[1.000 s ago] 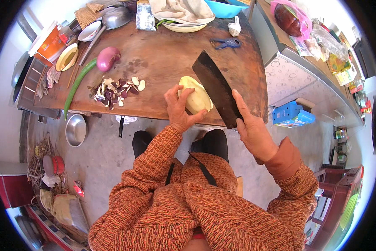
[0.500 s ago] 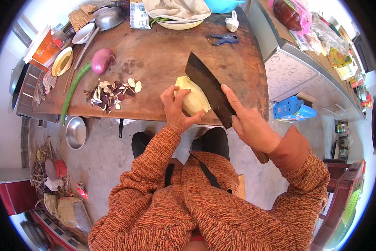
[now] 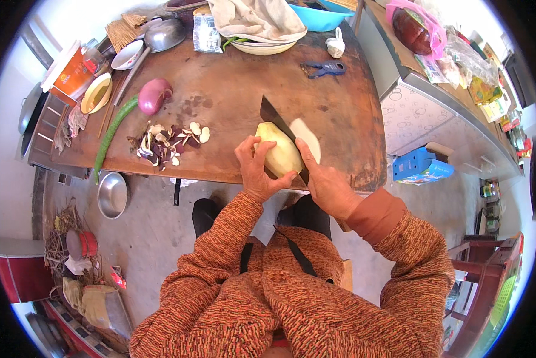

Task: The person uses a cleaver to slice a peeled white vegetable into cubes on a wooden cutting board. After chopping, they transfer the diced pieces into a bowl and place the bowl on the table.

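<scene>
On the wooden table, near its front edge, my left hand [image 3: 258, 170] grips a pale yellow peeled vegetable [image 3: 280, 150], fingers over its left side and thumb near its lower end. My right hand [image 3: 330, 186] is closed round a dark cleaver [image 3: 273, 114], forefinger laid along the blade. The blade stands upright against the vegetable's right side. Just right of the blade, a thin pale slice [image 3: 307, 138] lies flat on the wood. Most of the cleaver's handle is hidden under my right hand.
Purple-and-white peelings [image 3: 168, 143] lie to the left, below a round purple vegetable [image 3: 154, 96] and a long green one [image 3: 114, 132]. Blue-handled peeler or scissors [image 3: 325, 68] rest at the back right. A cloth-covered bowl [image 3: 262, 46] stands at the far edge; a metal basin [image 3: 113, 196] is on the floor.
My right hand has brought the cleaver left and down along the vegetable's right side. A slice now lies right of the blade. My left hand still grips the vegetable.
</scene>
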The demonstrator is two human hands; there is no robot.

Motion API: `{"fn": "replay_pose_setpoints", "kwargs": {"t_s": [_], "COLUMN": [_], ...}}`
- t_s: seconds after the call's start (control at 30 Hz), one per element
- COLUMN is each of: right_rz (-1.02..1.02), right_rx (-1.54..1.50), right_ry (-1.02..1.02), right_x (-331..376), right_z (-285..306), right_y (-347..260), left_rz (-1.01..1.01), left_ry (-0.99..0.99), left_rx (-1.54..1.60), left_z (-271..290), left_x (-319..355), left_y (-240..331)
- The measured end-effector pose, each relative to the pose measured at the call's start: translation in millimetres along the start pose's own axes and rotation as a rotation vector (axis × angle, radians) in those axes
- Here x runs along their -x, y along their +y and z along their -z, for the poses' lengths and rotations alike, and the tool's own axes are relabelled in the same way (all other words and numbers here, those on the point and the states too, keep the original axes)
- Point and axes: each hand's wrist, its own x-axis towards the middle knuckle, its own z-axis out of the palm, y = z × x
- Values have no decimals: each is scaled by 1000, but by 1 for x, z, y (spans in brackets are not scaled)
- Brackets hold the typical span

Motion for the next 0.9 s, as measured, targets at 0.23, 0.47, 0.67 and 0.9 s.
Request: {"fn": "replay_pose_setpoints", "kwargs": {"t_s": [0.23,0.47,0.67,0.9], "right_rz": [-89,8,-35,39], "right_rx": [-213,-226,-233,-139], "right_ry": [45,238,132,114], "right_x": [-5,27,53,59], "right_z": [21,90,82,72], "right_y": [17,-12,-32,-27], "left_rz": [30,52,10,27], "left_ry": [24,7,-2,-10], "left_rx": [86,94,13,83], "left_z": [0,-1,-2,-1], "left_x": [3,7,8,7], "left_y": [-3,-4,-7,-9]}}
